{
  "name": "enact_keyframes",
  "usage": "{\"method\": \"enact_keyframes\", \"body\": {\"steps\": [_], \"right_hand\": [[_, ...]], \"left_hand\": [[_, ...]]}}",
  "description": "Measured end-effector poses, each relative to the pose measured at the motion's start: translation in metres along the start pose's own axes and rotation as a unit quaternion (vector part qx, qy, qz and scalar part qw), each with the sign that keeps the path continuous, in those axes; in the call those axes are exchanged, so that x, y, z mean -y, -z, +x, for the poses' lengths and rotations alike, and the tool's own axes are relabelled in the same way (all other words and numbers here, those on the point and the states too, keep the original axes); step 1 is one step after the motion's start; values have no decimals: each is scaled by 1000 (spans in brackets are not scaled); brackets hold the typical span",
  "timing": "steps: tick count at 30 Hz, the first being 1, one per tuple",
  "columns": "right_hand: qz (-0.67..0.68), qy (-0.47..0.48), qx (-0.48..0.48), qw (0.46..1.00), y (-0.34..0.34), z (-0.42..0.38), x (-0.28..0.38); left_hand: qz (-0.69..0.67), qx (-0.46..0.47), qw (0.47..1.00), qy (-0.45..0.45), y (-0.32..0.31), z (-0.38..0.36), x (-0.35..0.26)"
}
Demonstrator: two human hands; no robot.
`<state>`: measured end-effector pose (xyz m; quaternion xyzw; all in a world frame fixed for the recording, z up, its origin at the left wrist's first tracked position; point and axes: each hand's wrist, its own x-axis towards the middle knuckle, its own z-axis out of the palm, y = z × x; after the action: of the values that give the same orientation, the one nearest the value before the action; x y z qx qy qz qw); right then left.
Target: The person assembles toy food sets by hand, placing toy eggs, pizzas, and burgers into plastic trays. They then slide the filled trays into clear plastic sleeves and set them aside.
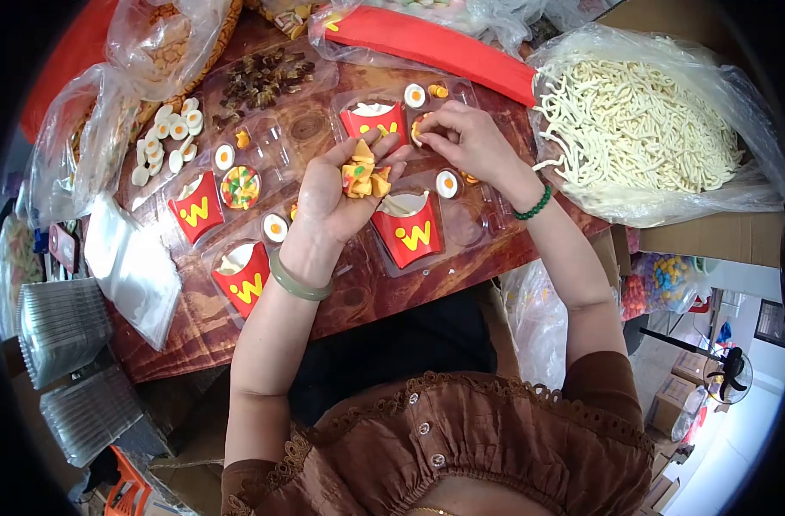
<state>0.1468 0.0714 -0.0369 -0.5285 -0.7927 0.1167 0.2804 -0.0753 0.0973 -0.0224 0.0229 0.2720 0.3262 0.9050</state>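
Observation:
My left hand (pixel 325 193) is palm up and cupped around several small toy pizza slices (pixel 363 176), yellow with green and red spots. Between the fingertips of my right hand (pixel 478 144) is one small yellow-orange piece, apparently a pizza slice (pixel 417 129), held over a clear plastic tray (pixel 463 99). That tray also holds a red fries box (pixel 363 119) with a yellow mark and a toy fried egg (pixel 415 95). Nearer me, a second tray contains another fries box (pixel 408 232) and egg (pixel 447 184). A round toy pizza (pixel 240 187) lies in a left-hand tray.
At the right stands an open bag of pale fries-like strips (pixel 637 125). Egg halves (pixel 177 129), dark brown pieces (pixel 263 79) and clear sleeves (pixel 133 267) lie at the left. Stacked trays (pixel 61 331) stand beyond the table's left edge. A long red item (pixel 435 52) crosses the back.

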Motion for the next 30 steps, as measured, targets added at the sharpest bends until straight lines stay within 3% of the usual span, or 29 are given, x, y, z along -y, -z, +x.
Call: {"method": "enact_keyframes", "body": {"steps": [2, 3, 5, 6, 9, 12, 16, 19, 22, 26, 30], "right_hand": [[36, -100, -28, 994, 3, 3, 11], [38, -97, -28, 994, 5, 4, 18], [197, -125, -22, 972, 14, 4, 45], [262, -168, 34, 950, 19, 4, 62], [258, -94, 64, 959, 13, 1, 76], [339, -149, 40, 928, 11, -5, 83], [290, -142, 75, 943, 18, -13, 89], [247, -131, 22, 960, 18, -19, 81], [117, -31, -79, 989, 30, -19, 61], [-16, 44, -75, 996, 34, -24, 36], [62, -47, -63, 995, 36, -28, 57]], "left_hand": [[-6, -1, 1000, -4, -1, -2, 0], [-12, 12, 1000, -4, -1, -2, 0], [-24, 16, 1000, -13, -4, -3, 3], [-23, 15, 1000, -12, -6, -3, 5], [-38, 17, 999, -27, -14, -2, 9], [-39, -4, 999, -38, -17, -4, 11], [-73, 30, 996, -43, -9, 2, 15], [-90, 32, 994, -45, -11, -1, 14], [-89, 43, 994, -50, -3, 3, 8], [-108, 29, 992, -60, -3, 1, 1], [-50, 7, 997, -52, -8, -3, 3]]}}
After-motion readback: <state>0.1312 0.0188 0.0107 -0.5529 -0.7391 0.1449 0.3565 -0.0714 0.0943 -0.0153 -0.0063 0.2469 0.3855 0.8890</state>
